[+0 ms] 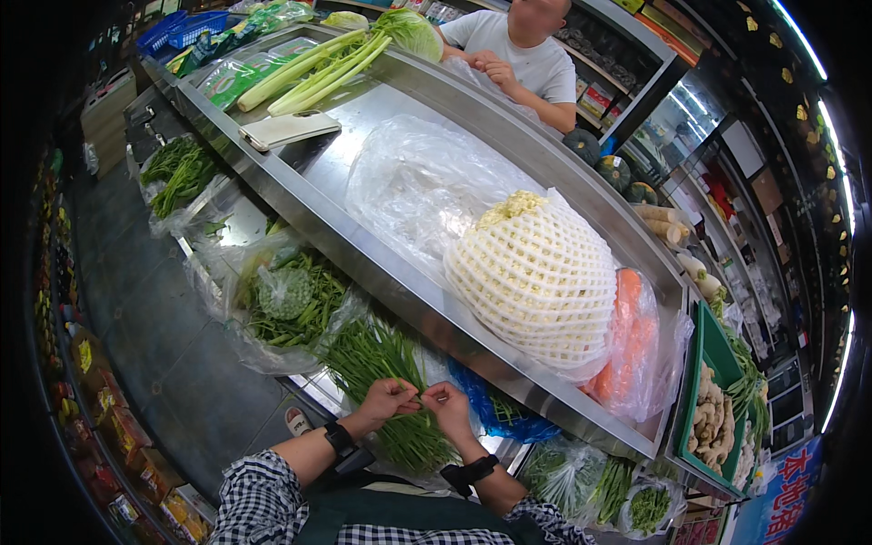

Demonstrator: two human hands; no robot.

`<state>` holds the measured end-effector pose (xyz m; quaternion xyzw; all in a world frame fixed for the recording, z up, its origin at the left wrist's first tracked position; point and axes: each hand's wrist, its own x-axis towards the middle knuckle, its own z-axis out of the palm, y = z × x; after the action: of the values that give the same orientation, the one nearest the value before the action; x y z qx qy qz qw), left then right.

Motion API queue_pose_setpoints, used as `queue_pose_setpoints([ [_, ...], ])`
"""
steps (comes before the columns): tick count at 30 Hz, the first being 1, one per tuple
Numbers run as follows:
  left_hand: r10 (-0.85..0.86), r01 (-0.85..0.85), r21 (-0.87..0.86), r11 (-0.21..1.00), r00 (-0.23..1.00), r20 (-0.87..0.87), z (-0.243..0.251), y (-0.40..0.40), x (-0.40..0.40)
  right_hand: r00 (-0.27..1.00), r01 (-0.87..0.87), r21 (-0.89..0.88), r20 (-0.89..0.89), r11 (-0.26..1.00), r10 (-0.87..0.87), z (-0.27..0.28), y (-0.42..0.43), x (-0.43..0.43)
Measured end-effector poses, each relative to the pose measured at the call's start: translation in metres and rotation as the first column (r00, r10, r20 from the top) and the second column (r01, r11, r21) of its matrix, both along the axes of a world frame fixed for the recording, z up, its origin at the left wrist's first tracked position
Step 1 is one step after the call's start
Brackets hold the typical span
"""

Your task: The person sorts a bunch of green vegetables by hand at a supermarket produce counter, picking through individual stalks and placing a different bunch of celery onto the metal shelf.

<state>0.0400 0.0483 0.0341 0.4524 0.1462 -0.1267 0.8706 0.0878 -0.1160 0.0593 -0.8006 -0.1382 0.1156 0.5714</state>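
My left hand (390, 398) and my right hand (446, 402) are close together over a heap of long, thin green stalks (371, 354), probably garlic chives. The thumb and fingers of each hand are pinched together, and a thin green piece seems to run between them. It is too small to tell which hand grips it. The stalks lie on plastic on a low shelf, below the edge of a steel tray (327, 235). A blue plastic bag (501, 409) with greens in it lies just right of my right hand. Both wrists wear black bands.
The raised steel tray holds cauliflower in white foam netting (538, 279), bagged carrots (627, 334), celery (313, 68) and a phone (289, 129). Bagged leafy greens (293, 293) lie left of the chives. Ginger (712, 415) fills a green crate at right. Another person (521, 54) is across the tray.
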Motion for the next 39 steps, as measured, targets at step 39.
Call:
queue_pose_setpoints([
  [39, -0.009, 0.008, -0.059, 0.998, 1.0, -0.007, 0.024, 0.039, -0.02, 0.891, 0.099, 0.513, -0.427, 0.852, 0.153, 0.053, 0.008, 0.012],
])
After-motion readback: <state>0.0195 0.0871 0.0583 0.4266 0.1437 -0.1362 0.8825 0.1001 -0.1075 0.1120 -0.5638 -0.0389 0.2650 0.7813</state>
